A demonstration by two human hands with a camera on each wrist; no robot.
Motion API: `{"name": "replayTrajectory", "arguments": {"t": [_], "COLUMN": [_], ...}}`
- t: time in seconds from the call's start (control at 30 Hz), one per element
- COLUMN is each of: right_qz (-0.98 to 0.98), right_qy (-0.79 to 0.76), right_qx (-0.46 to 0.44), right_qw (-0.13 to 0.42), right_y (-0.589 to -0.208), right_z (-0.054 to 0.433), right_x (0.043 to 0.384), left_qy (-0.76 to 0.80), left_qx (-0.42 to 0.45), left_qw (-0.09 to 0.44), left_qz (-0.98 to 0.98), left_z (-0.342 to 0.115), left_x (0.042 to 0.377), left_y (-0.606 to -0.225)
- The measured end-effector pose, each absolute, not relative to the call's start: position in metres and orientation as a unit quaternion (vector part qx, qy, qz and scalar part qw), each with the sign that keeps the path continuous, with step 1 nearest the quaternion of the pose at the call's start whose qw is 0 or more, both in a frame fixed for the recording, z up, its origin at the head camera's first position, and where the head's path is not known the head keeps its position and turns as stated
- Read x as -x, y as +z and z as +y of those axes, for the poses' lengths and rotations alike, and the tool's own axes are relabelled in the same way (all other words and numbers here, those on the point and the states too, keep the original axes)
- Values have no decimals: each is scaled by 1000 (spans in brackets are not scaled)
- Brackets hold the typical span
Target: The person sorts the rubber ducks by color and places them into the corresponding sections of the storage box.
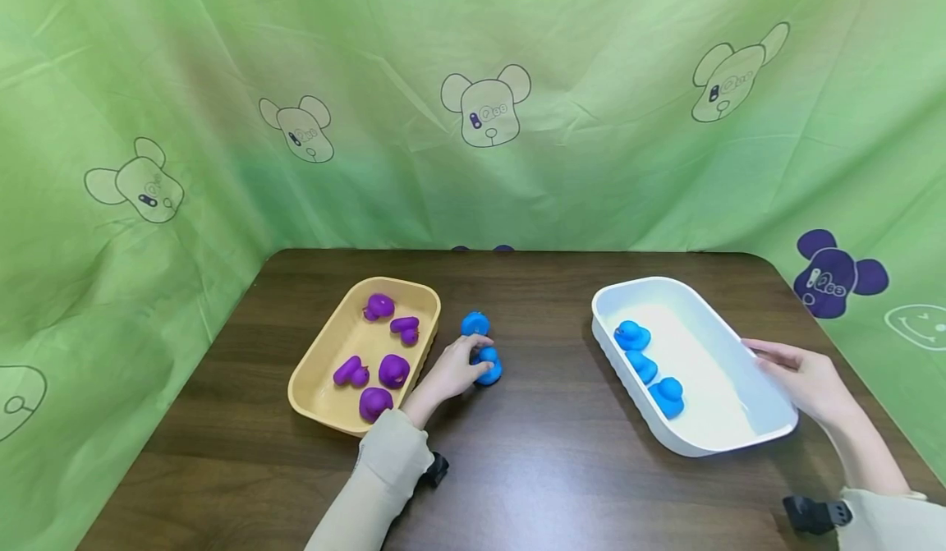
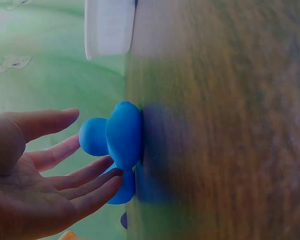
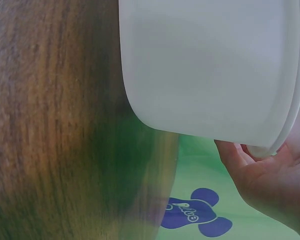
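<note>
Two blue rubber ducks stand on the table between the trays, a near duck (image 1: 489,367) and a far duck (image 1: 475,323). My left hand (image 1: 456,368) reaches over the near duck. In the left wrist view, the thumb (image 2: 50,122) is apart from the duck's head (image 2: 93,136), and the other fingers spread beside its body; whether they touch it I cannot tell. At the right, my right hand (image 1: 805,380) holds the right rim of a white tray (image 1: 727,387). The right wrist view shows its fingers (image 3: 232,155) curled at that rim. Three blue ducks (image 1: 668,397) lie along the tray's left side.
On the left stands a yellow tray (image 1: 325,387) with several purple figures (image 1: 394,371) in it, right beside my left forearm. The brown wooden table (image 1: 547,461) carries everything. A green printed cloth (image 1: 576,173) hangs behind and at the sides.
</note>
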State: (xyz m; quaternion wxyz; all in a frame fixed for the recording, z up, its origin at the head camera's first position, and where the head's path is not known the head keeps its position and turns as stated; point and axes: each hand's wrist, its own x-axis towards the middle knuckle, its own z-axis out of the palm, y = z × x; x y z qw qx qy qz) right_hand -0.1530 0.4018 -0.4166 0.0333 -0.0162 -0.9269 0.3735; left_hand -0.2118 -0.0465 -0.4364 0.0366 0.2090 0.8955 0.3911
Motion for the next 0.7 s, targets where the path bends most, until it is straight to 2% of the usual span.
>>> {"name": "replayTrajectory", "arguments": {"t": [0.7], "right_qz": [-925], "right_qy": [379], "right_qx": [13], "right_qw": [33], "right_y": [-416], "right_z": [402], "right_x": [152], "left_qy": [392], "left_qx": [-194], "left_qw": [50], "left_qz": [898], "left_z": [-45], "left_x": [214], "left_y": [-438]}}
